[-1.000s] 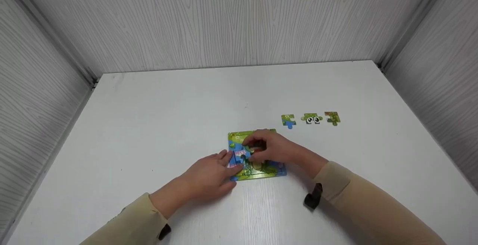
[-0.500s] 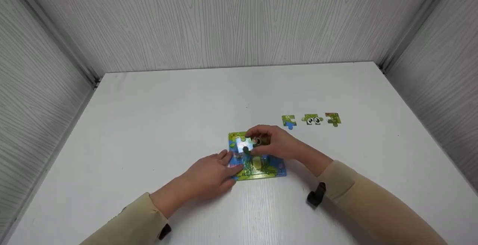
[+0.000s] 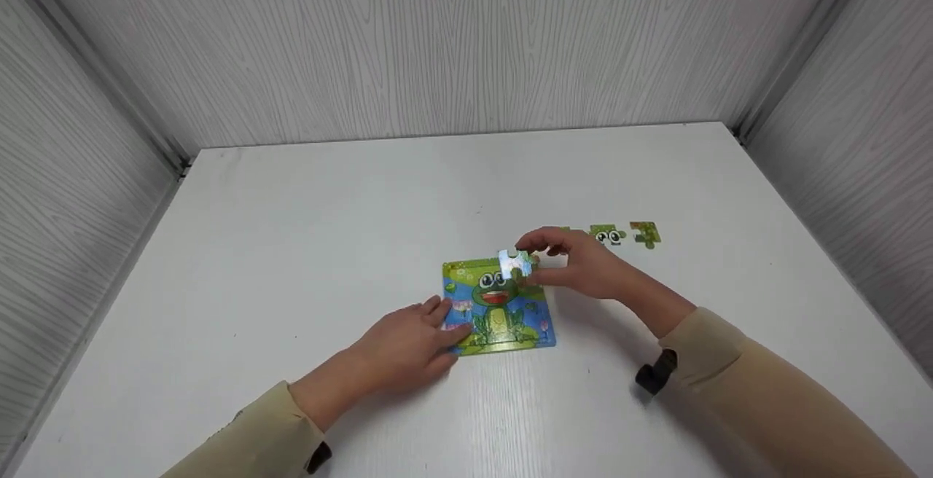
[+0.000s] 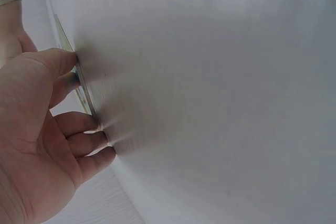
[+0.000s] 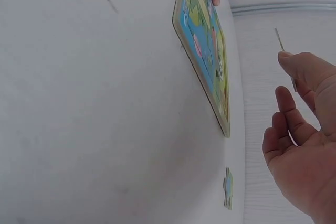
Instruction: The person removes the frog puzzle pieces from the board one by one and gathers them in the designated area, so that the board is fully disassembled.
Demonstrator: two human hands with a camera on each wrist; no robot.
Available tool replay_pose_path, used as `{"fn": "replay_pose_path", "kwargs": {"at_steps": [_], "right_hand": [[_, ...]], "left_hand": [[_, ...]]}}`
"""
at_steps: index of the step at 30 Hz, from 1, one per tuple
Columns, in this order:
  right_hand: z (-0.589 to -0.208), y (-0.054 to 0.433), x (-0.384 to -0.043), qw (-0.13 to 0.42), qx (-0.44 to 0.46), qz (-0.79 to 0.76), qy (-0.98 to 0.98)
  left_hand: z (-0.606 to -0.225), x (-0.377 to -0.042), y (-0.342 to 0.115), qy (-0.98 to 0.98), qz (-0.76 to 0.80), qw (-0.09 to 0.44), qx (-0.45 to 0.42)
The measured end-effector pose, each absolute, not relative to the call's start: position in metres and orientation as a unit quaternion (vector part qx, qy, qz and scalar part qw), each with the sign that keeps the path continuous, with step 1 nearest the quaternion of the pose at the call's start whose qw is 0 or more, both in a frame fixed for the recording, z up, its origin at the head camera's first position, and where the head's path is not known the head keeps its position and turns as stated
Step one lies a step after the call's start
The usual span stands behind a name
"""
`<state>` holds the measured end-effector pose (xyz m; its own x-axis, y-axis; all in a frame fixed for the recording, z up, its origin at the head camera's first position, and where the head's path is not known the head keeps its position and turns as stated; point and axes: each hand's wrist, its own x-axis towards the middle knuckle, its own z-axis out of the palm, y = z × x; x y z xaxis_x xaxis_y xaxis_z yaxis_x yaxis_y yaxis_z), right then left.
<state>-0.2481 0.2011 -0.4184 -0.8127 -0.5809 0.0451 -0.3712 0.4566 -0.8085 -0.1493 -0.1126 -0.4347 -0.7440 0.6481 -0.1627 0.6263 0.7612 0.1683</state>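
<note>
A square frog jigsaw board (image 3: 503, 345) lies flat on the white table. My left hand (image 3: 401, 347) rests at its left side, index finger over its face. In the left wrist view, the thumb and other fingertips of that left hand (image 4: 37, 124) line the board's edge (image 4: 87, 95). Over the board's upper right corner, my right hand (image 3: 587, 267) pinches a jigsaw piece (image 3: 510, 267) between thumb and fingers, its surface shining with glare. The right wrist view shows this jigsaw piece (image 5: 279, 38) nearly edge-on, lifted above the board (image 5: 210, 77).
Behind my right hand lie loose jigsaw pieces: one with cartoon eyes (image 3: 606, 234), a green and reddish one (image 3: 646, 233) to its right, and another (image 3: 565, 229) mostly hidden by the hand. Wood-grain panels (image 3: 437, 48) enclose the table at the back and sides.
My right hand has lifted the jigsaw piece from the board's left part and carried it up and right, uncovering the frog picture. My left hand has stayed in place.
</note>
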Motion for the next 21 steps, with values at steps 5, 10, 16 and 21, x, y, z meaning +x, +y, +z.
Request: {"fn": "replay_pose_path", "kwargs": {"at_steps": [5, 10, 16, 21], "right_hand": [[-0.417, 0.22, -0.249, 0.115, -0.259, -0.423, 0.861], [-0.42, 0.237, -0.25, 0.105, -0.253, -0.414, 0.868], [-0.425, 0.252, -0.252, 0.1, -0.26, -0.407, 0.87], [-0.428, 0.258, -0.25, 0.102, -0.254, -0.402, 0.874]], "left_hand": [[-0.434, -0.149, -0.111, 0.931, 0.049, 0.105, 0.345], [-0.434, -0.15, -0.113, 0.929, 0.051, 0.094, 0.354], [-0.437, -0.15, -0.114, 0.929, 0.051, 0.093, 0.355], [-0.437, -0.15, -0.113, 0.929, 0.052, 0.098, 0.354]]}}
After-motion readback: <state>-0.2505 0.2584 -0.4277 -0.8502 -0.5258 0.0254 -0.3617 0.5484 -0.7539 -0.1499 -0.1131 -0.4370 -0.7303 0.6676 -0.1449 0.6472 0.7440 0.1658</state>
